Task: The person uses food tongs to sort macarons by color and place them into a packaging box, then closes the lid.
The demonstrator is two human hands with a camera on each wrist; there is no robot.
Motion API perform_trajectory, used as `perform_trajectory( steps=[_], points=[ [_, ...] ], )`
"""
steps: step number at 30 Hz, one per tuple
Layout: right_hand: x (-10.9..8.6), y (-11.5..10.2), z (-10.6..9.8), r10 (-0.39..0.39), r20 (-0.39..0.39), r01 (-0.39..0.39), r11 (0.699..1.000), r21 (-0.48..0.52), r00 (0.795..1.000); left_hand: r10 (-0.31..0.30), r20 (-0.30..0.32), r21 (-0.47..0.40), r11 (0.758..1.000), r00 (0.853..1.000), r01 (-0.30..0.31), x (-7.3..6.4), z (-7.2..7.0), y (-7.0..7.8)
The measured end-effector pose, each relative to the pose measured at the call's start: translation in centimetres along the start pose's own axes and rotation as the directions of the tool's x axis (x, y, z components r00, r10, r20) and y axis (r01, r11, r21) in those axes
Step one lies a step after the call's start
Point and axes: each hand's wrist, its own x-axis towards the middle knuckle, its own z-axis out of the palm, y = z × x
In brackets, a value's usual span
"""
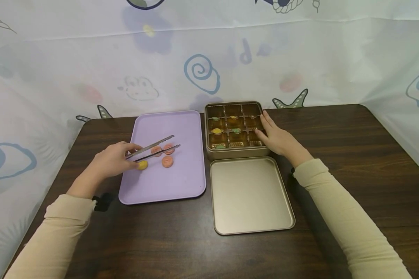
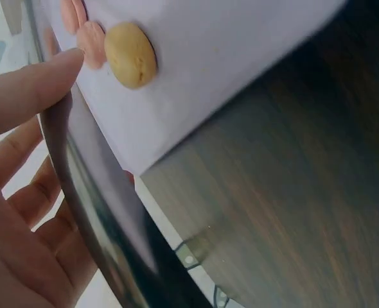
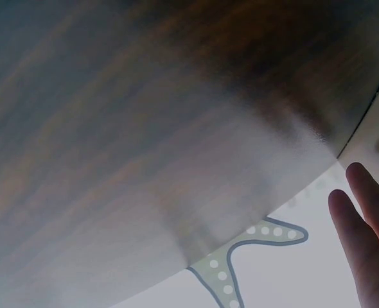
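Observation:
In the head view my left hand (image 1: 113,159) holds metal tongs (image 1: 150,148) over a lavender tray (image 1: 171,182). The tongs' arms are spread apart, with their tips above two pink macarons (image 1: 156,150). A third pink macaron (image 1: 167,161) lies nearer, and a yellow macaron (image 1: 142,165) sits beside the left fingers. The left wrist view shows the thumb on the tongs (image 2: 93,186) and the yellow macaron (image 2: 130,55) close by. With fingers straight, my right hand (image 1: 279,139) rests on the right side of a square gold tin (image 1: 239,154), thumb over its rim.
Inside the tin, a divided insert (image 1: 243,123) has several compartments, some with green and yellow macarons. Just in front lies the gold lid (image 1: 251,195). Everything stands on a dark wooden table (image 1: 153,240), backed by a printed white cloth (image 1: 230,73).

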Motion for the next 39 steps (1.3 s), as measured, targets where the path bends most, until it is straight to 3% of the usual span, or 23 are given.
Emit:
perform_trajectory(
  steps=[11,29,39],
  points=[
    [-0.01,0.02,-0.12,0.006,0.002,-0.006,1.000,-0.003,1.000,0.003,0.012,0.028,1.000,1.000,-0.003,-0.22,0.15,-0.89],
    [-0.07,-0.08,0.03,0.014,-0.001,-0.014,1.000,0.003,1.000,0.014,-0.021,0.129,0.992,1.000,-0.012,-0.10,0.10,-0.54],
    [-0.06,-0.06,0.00,0.014,0.011,-0.014,1.000,-0.008,1.000,0.009,-0.039,0.129,0.992,0.999,-0.004,-0.03,0.26,-0.59]
  ],
)
